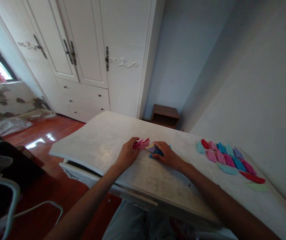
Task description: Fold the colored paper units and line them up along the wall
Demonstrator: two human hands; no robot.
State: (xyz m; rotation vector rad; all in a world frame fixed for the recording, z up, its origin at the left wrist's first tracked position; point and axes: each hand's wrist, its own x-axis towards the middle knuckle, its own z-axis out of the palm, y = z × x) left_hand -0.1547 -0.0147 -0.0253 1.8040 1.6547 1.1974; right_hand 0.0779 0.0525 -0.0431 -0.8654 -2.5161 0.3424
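Note:
Near the middle of the white table, my left hand (pixel 129 151) is closed, with thumb and fingers pinching pink folded paper pieces (pixel 145 144), one of them with a red tip. Just to its right, my right hand (pixel 167 154) curls over folded paper pieces (pixel 153 150) in blue, purple and pale yellow. My palm and fingers hide part of these. The two paper groups lie very close, tips facing; I cannot tell whether they touch.
Rows of folded paper pieces (pixel 220 156) in several colours lie on the table (pixel 102 133) at the right, near the wall. A partly open drawer (pixel 82 175) juts from the table's front. A wardrobe (pixel 85 50) and a small brown cabinet (pixel 166 111) stand behind.

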